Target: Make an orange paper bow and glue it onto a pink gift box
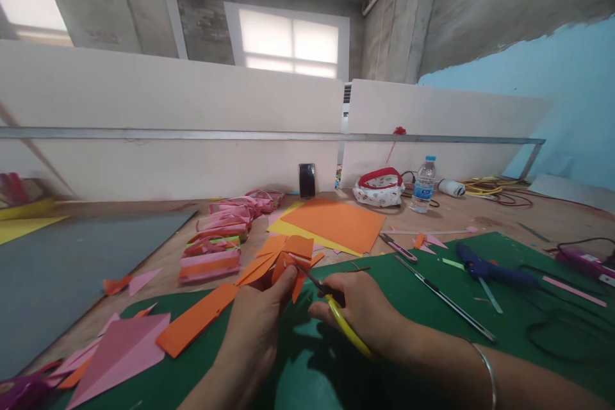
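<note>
Yellow-handled scissors [350, 332] at folded orange paper [288, 256], mid-view over a smooth green cutting mat [418, 298].
The matte paper, creased into angular flaps, is pinched between thumb and fingers of the left hand [259, 317]; the right hand [362, 307], wrist toward four o'clock, is curled around the scissors, metal blades at the paper. From the hands, a pink triangular sheet [125, 352] lies at eight, a slim metallic craft knife [446, 298] at three with mat between, and the mat's far edge at one, before a flat orange sheet [336, 221].
</note>
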Tool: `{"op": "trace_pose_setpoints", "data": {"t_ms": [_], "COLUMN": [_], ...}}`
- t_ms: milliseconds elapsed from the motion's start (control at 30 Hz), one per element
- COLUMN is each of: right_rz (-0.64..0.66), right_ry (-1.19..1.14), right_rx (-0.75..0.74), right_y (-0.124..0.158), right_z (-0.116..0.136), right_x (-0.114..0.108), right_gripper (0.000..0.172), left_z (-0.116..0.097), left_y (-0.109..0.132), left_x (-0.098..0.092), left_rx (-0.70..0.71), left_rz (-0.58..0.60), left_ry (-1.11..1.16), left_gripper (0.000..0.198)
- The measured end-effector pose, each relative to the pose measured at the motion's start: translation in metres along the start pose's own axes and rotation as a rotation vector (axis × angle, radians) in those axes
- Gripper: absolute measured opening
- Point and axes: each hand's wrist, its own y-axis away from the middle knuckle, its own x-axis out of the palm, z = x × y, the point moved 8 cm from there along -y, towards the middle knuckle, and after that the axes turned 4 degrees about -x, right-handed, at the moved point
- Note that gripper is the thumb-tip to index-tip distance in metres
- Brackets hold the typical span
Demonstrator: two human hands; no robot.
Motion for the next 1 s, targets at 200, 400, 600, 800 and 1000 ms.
{"op": "trace_pose_setpoints", "data": {"t_ms": [200,400,600,800,1000], "right_rz": [-0.015,-0.017,-0.031,-0.076,-0.11], "right_ry": [-0.016,-0.057,0.029,0.108,0.137], "right_rx": [-0.021,-0.027,0.0,-0.016,-0.047], "right_y": [-0.0006,-0.0008,-0.0006,-0.0018,-0.0013], "right_z": [0.0017,-0.001,-0.0029,-0.0024,-0.0013], "right_x": [-0.0009,0.0002,-0.0007,-0.0028,-0.0059], "right_gripper": [0.024,0.029,0.022,0.015,0.013], "left_z": [0.0044,0.0067,0.0056,0.006,0.005], "left_y": [-0.0018,0.0004,0.0007,0.0007,-0.0001], "left_x": [0.003,0.0044,0.004,0.0061,0.0086], "left_rx": [0.013,-0.001,0.002,-0.012,-0.019], "left_rz": [0.053,0.072,0.064,0.078,0.08], "left_ry": [-0.054,-0.044,0.01,0.066,0.139], "left_gripper": [0.025,0.024,0.017,0.021,0.022]}}
